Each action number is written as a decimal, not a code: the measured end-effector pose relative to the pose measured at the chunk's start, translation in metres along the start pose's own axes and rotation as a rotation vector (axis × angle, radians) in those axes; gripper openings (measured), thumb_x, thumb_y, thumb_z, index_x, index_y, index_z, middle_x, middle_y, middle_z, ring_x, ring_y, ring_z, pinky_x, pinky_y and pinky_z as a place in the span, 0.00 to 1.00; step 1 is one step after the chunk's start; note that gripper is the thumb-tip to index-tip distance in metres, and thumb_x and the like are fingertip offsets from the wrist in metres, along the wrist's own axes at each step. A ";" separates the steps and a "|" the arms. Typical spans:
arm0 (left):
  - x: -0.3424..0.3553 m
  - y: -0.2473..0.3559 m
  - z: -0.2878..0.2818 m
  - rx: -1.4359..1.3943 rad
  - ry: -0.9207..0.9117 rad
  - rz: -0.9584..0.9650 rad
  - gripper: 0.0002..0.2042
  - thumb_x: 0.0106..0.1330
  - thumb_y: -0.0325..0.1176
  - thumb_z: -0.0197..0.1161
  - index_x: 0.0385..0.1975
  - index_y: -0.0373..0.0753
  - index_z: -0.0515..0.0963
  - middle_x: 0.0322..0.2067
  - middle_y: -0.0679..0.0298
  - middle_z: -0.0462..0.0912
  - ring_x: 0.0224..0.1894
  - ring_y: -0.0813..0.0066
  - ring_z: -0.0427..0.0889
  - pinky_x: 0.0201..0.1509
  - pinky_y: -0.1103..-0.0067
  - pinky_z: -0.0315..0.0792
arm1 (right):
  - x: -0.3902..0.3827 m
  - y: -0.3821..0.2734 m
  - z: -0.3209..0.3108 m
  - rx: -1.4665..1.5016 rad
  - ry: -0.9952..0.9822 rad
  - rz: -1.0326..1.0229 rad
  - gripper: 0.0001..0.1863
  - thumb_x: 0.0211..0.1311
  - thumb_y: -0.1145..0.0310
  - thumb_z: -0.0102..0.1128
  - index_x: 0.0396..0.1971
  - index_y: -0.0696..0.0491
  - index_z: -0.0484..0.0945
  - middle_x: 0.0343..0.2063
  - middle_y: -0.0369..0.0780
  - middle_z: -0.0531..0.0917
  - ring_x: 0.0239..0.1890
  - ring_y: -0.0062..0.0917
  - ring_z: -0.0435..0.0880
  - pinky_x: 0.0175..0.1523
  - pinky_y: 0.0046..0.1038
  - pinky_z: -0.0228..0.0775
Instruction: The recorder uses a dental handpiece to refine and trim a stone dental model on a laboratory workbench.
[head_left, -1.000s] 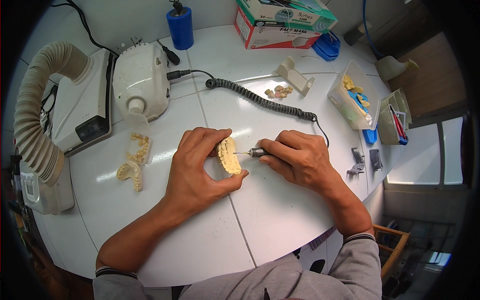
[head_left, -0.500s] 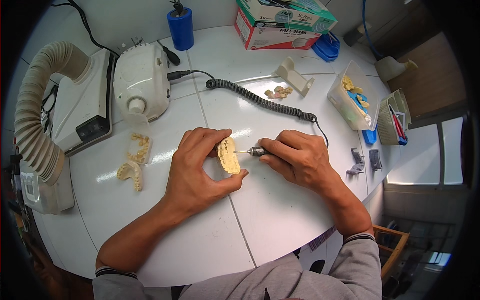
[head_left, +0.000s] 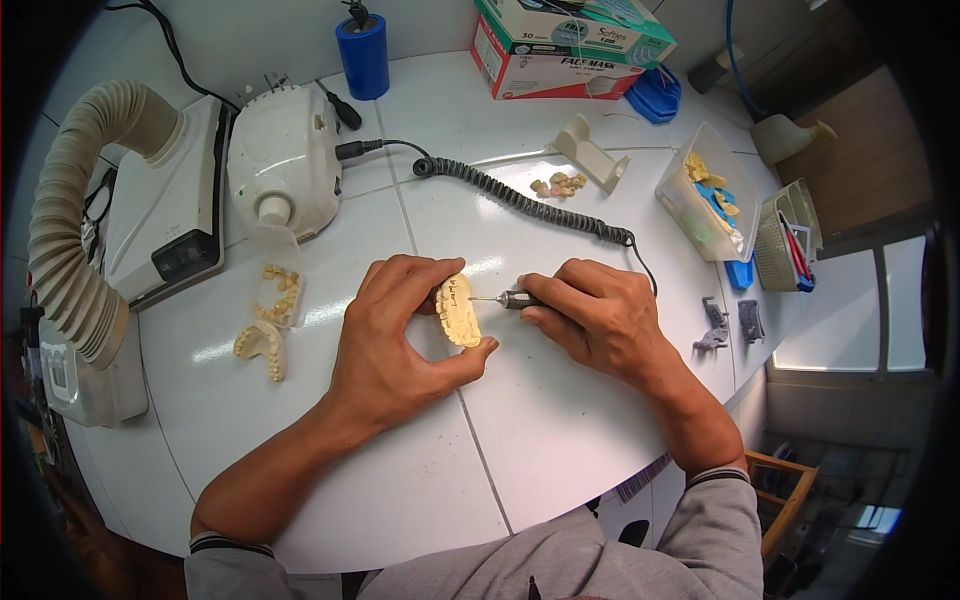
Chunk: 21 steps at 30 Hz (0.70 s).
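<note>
Between thumb and fingers, my left hand (head_left: 393,335) grips a yellow plaster dental model (head_left: 461,318) by its two ends, flat marked base turned up. My right hand (head_left: 597,318) holds a rotary handpiece (head_left: 520,299) like a pen, pointing left. Its thin metal bur (head_left: 485,298) reaches the model's base near the handwriting; whether it touches or hovers just off cannot be made out. A black coiled cord (head_left: 520,198) runs from behind the right hand to a white control box (head_left: 283,165).
Left stand a white machine (head_left: 165,200) with a ribbed hose (head_left: 60,220), a horseshoe-shaped dental model (head_left: 262,345) and a small tray of tooth pieces (head_left: 279,293). Mask boxes (head_left: 570,60) and a blue cylinder (head_left: 362,60) are at the back. A plastic tub (head_left: 690,205) sits right.
The bur tip and handpiece have shifted very slightly up and right against the model. Both hands otherwise keep their places and grips.
</note>
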<state>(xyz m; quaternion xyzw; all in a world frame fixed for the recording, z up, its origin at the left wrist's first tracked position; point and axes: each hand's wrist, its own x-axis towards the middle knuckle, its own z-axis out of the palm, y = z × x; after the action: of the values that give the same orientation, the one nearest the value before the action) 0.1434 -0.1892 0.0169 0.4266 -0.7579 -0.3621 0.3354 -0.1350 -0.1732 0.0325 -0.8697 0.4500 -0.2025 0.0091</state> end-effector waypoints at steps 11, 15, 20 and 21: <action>0.000 0.001 0.000 0.007 -0.006 -0.002 0.36 0.54 0.35 0.87 0.66 0.33 0.84 0.56 0.52 0.85 0.59 0.60 0.86 0.65 0.68 0.87 | 0.000 0.002 0.000 0.012 0.000 -0.017 0.14 0.70 0.54 0.81 0.47 0.45 0.91 0.27 0.30 0.82 0.27 0.22 0.86 0.26 0.29 0.74; -0.001 0.002 0.000 0.021 -0.002 -0.001 0.36 0.53 0.34 0.88 0.66 0.33 0.84 0.56 0.53 0.85 0.59 0.60 0.86 0.65 0.68 0.87 | -0.001 0.003 -0.001 0.011 -0.004 -0.039 0.14 0.69 0.54 0.81 0.46 0.44 0.91 0.27 0.30 0.82 0.27 0.22 0.86 0.27 0.29 0.75; -0.002 0.000 0.000 0.027 -0.007 -0.001 0.36 0.53 0.33 0.88 0.66 0.34 0.84 0.56 0.53 0.85 0.59 0.60 0.86 0.65 0.68 0.87 | -0.001 0.003 0.000 0.007 -0.011 -0.034 0.13 0.69 0.54 0.81 0.46 0.44 0.91 0.27 0.30 0.81 0.27 0.22 0.86 0.27 0.29 0.75; -0.001 0.000 0.000 0.035 -0.005 0.003 0.36 0.53 0.33 0.88 0.66 0.34 0.84 0.56 0.53 0.85 0.59 0.60 0.86 0.65 0.68 0.87 | -0.001 0.003 0.000 0.013 -0.001 -0.040 0.13 0.69 0.54 0.81 0.46 0.44 0.91 0.27 0.30 0.81 0.27 0.22 0.86 0.27 0.29 0.75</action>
<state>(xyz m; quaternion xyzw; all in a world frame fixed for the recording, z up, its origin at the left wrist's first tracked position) 0.1436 -0.1878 0.0163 0.4303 -0.7655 -0.3496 0.3264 -0.1378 -0.1741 0.0316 -0.8786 0.4311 -0.2052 0.0109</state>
